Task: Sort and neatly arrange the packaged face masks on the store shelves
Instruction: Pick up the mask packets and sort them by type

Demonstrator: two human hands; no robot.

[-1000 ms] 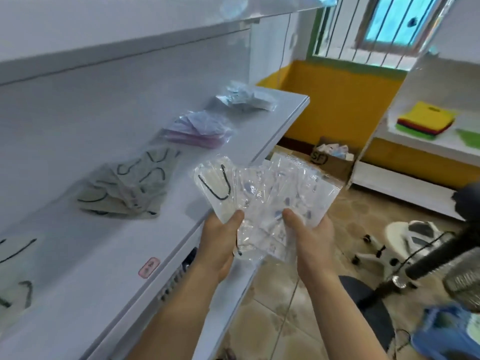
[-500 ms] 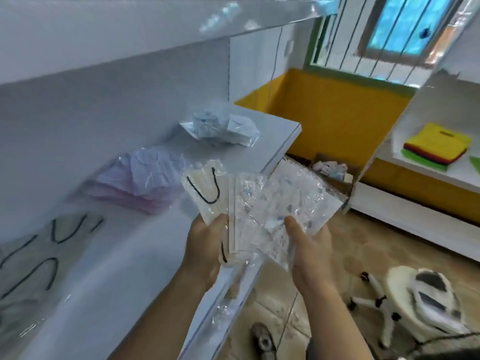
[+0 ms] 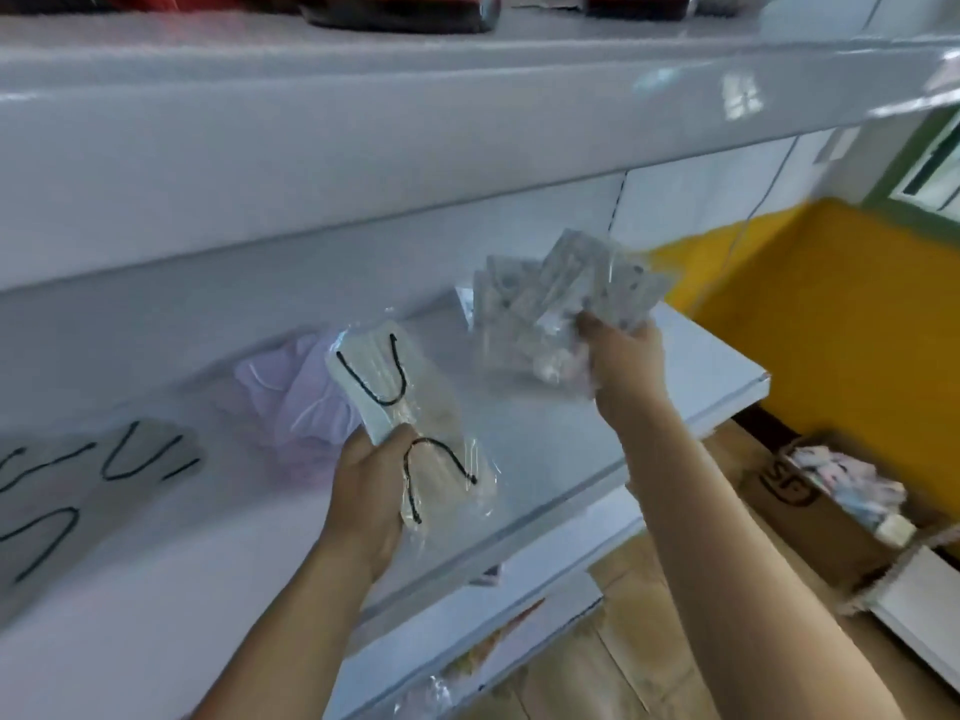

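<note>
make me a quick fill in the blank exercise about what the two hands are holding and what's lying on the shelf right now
1. The left hand holds a clear plastic packet of white masks with ____ ear loops.
2. The bunch of clear, patterned mask packets is held by the ____ hand.
3. The pile of pale purple packaged masks lies on the white shelf, to the ____ of the left hand's packet.
4. The wall beyond the shelf end is painted ____.

Missing words: black; right; left; yellow
</note>
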